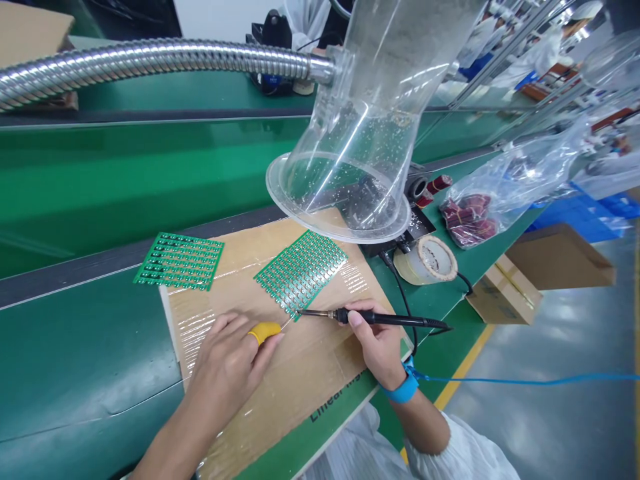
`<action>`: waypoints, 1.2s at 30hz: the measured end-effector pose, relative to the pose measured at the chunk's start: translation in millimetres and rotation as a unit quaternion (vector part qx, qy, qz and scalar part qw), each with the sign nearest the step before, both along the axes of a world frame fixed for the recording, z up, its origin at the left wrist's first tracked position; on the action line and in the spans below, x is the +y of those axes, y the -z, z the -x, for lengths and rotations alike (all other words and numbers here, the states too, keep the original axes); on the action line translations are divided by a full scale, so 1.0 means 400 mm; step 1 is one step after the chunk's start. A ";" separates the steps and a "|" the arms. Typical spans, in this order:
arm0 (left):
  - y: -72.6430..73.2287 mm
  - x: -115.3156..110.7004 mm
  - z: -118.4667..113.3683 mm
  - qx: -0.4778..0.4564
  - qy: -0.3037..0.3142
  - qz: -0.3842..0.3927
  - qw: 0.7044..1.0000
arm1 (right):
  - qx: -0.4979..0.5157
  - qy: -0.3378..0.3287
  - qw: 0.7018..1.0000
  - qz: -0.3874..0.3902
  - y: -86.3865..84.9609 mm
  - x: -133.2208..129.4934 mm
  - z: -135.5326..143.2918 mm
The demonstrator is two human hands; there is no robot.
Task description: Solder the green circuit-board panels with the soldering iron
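In my right hand (377,343) is a black soldering iron (370,317), its metal tip touching the lower corner of a green circuit board panel (303,270). My left hand (235,360), a yellow finger cot (264,331) on one finger, pinches a thin solder wire (287,323) that reaches to the same corner. This panel, covered in rows of small pads, lies on a sheet of cardboard (295,393). A second green panel (183,261) rests farther left, partly over the cardboard's edge. A blue wrist strap (403,388) circles my right wrist.
A clear fume hood (345,180) on a flexible metal hose (165,57) hangs over the board. To the right stand a roll of tape (427,260), a plastic bag of dark red bundles (467,217) and a cardboard box (505,290). A blue cord (525,381) trails from my wrist.
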State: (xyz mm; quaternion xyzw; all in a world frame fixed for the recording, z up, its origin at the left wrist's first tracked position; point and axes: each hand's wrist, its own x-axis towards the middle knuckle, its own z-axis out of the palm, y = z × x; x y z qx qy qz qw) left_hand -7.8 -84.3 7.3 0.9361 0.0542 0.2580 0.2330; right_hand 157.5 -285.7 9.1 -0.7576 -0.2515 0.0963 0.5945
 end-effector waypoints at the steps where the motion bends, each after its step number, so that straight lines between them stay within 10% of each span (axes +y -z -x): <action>1: 0.001 0.001 0.000 -0.005 0.001 0.006 1.000 | -0.001 0.000 1.000 0.000 -0.001 0.001 0.000; 36: -0.002 -0.002 -0.002 0.001 -0.009 0.021 1.000 | -0.004 0.019 1.000 0.011 0.000 -0.005 0.003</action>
